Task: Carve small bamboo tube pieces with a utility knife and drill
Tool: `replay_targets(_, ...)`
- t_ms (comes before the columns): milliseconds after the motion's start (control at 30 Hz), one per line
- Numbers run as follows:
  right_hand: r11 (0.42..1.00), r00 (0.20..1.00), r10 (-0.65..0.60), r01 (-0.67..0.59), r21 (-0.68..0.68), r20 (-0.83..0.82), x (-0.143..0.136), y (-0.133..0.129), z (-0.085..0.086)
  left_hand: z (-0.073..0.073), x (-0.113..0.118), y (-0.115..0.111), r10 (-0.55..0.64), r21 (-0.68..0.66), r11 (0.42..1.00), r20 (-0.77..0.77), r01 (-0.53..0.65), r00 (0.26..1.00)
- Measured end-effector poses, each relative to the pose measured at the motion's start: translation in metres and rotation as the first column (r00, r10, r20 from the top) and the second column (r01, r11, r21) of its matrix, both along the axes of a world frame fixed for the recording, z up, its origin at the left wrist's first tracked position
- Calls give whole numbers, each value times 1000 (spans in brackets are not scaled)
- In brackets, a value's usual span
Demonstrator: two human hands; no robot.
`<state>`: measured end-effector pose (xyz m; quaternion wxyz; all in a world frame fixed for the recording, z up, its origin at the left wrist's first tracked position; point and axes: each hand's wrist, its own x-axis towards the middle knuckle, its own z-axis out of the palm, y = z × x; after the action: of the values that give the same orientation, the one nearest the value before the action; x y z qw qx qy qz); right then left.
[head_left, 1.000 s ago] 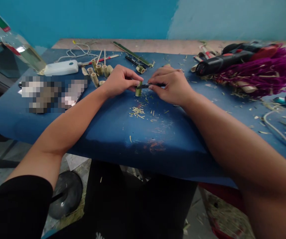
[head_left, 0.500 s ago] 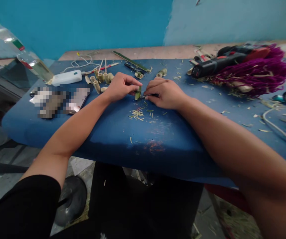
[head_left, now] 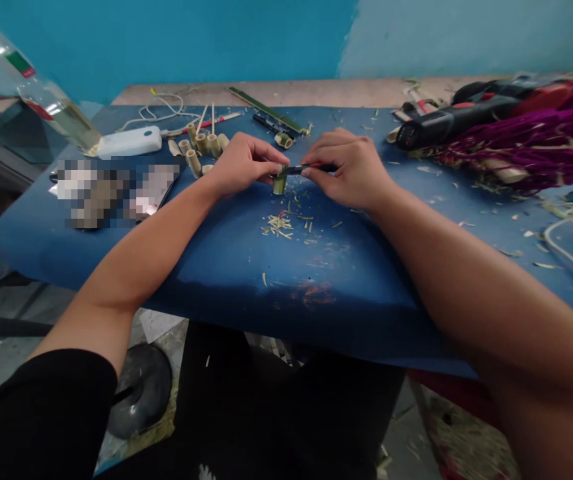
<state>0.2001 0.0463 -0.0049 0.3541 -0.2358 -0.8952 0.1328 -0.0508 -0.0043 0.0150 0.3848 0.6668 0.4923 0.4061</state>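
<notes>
A short green piece of bamboo (head_left: 279,184) stands upright on the blue tabletop (head_left: 216,260). My left hand (head_left: 243,163) is closed on its upper end, thumb and fingers pinching it. In my right hand (head_left: 349,167) is a knife (head_left: 300,170) with a dark handle showing some red. Its dark blade points left and lies at the top of the bamboo piece, close to my left fingertips. Just in front, thin pale bamboo slivers (head_left: 277,225) lie in a small heap. Behind my left hand stand several cut bamboo tubes (head_left: 201,143), two with thin sticks in them.
A white power bank (head_left: 129,142) with a cable and a tilted bottle (head_left: 59,110) are at the left. Phone-like objects (head_left: 151,190) lie nearer, partly blurred. Behind my hands lies a green bamboo strip (head_left: 266,110). At right, a black power tool (head_left: 459,120) rests on purple strings (head_left: 531,150).
My right hand has raised the knife from the bamboo's lower part to its top end. The left hand still holds the bamboo. A bamboo tube behind the right hand is now hidden.
</notes>
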Motion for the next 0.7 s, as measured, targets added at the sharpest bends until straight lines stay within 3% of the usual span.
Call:
replay_targets(467, 996, 999, -1, -3, 90, 37, 2, -3, 0, 14, 10, -8, 45, -54, 998, 33, -43, 998)
replay_targets(700, 998, 989, -56, 56, 4, 137, 5, -8, 5, 6, 7, 1, 3, -36, 999, 77, 0, 997)
